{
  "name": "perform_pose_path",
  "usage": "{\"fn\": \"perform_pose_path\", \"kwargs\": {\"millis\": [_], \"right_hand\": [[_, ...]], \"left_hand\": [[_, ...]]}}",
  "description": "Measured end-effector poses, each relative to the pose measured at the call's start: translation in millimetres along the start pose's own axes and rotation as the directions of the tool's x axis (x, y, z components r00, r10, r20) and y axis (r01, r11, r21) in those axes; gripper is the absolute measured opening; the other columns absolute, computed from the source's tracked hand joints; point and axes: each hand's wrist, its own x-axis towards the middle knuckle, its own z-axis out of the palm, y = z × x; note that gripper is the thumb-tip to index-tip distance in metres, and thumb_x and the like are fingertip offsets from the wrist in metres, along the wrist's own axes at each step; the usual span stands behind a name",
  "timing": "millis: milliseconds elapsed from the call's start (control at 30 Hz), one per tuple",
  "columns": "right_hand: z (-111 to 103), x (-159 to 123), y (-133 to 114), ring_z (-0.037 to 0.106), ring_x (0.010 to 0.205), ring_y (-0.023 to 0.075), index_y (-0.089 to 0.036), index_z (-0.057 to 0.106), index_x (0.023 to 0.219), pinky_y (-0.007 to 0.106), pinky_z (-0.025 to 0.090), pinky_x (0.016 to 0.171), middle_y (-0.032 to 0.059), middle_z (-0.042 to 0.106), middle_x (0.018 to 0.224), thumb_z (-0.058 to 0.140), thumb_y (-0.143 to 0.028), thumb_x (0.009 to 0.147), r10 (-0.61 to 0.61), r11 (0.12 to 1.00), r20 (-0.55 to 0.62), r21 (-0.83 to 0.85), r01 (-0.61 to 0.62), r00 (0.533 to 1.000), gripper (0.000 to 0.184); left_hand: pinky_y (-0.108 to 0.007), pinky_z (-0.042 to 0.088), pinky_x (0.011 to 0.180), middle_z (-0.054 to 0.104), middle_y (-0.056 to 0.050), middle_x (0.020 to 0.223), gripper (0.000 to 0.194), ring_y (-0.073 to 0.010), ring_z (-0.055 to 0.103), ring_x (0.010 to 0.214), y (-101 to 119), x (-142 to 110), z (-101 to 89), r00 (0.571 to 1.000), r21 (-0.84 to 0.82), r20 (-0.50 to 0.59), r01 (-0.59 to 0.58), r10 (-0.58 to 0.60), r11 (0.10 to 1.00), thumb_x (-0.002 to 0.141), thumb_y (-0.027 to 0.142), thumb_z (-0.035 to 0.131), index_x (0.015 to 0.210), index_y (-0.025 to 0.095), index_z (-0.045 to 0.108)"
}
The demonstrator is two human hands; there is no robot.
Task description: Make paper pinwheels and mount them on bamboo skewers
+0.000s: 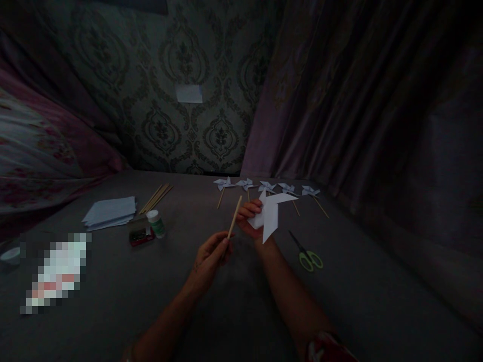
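Note:
Near the middle of the table, my left hand point(214, 254) is closed around the lower part of a thin wooden stick point(235, 217), which points up and slightly right. Just to its right, my right hand point(251, 217) grips a white paper pinwheel point(270, 216) with its folded blades spread out. The stick's upper end is close to my right fingers but apart from the pinwheel. Part of my right hand is hidden behind the paper. A pair of scissors point(307, 256) with green handles lies to the right of my right forearm.
Several finished pinwheels on sticks point(223, 184) lie in a row along the back. At left are a stack of white paper point(110, 212), loose wooden sticks point(156, 197), a white-capped bottle point(156, 223) and a small red box point(140, 236). A blurred-out item point(56, 276) lies front left.

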Motion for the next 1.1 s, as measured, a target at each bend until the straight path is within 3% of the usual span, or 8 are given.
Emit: {"fn": "perform_pose_path", "kwargs": {"millis": [500,767,1000,1100], "right_hand": [[7,-1,-2,0.023,0.053,0.0121,-0.024,0.045,0.056,0.029,0.03,0.056,-0.0061,0.028,0.056,0.075,-0.049,0.063,0.065,0.991,0.015,-0.122,-0.063,0.998,0.04],[-3,2,-1,0.029,0.055,0.012,-0.024,0.048,0.057,0.028,0.03,0.057,-0.0051,0.035,0.059,0.08,-0.044,0.059,0.089,0.991,0.056,-0.101,-0.083,0.994,0.038],[-7,2,-4,0.031,0.055,0.0118,-0.025,0.053,0.06,0.027,0.031,0.057,-0.0054,0.038,0.06,0.082,-0.043,0.058,0.075,0.995,0.072,-0.073,-0.07,0.995,0.034],[-9,2,-6,0.03,0.054,0.011,-0.024,0.052,0.058,0.027,0.032,0.056,-0.0058,0.039,0.059,0.081,-0.041,0.061,0.06,0.997,0.081,-0.055,-0.056,0.995,0.033]], "left_hand": [[-0.022,0.029,0.049,0.053,0.001,0.061,0.035,-0.0075,0.042,0.051,1,-5,1.8,1.0,-0.102,0.025,0.009,-0.007,0.995,0.074,0.046,0.07,0.092,0.016,0.069],[-0.022,0.019,0.043,0.041,0.006,0.051,0.042,-0.0065,0.033,0.043,-8,-2,-1.7,0.998,-0.025,0.042,0.04,-0.039,0.999,0.08,0.05,0.064,0.107,0.018,0.065],[-0.023,0.023,0.048,0.045,0.003,0.058,0.037,-0.007,0.037,0.05,-9,0,-5.3,0.995,-0.021,0.089,0.054,-0.052,0.998,0.077,0.049,0.066,0.089,0.014,0.068],[-0.023,0.025,0.049,0.046,0.002,0.06,0.037,-0.0074,0.039,0.052,-11,-1,-5.5,0.993,-0.01,0.107,0.046,-0.045,0.999,0.077,0.048,0.067,0.092,0.014,0.069]]}}
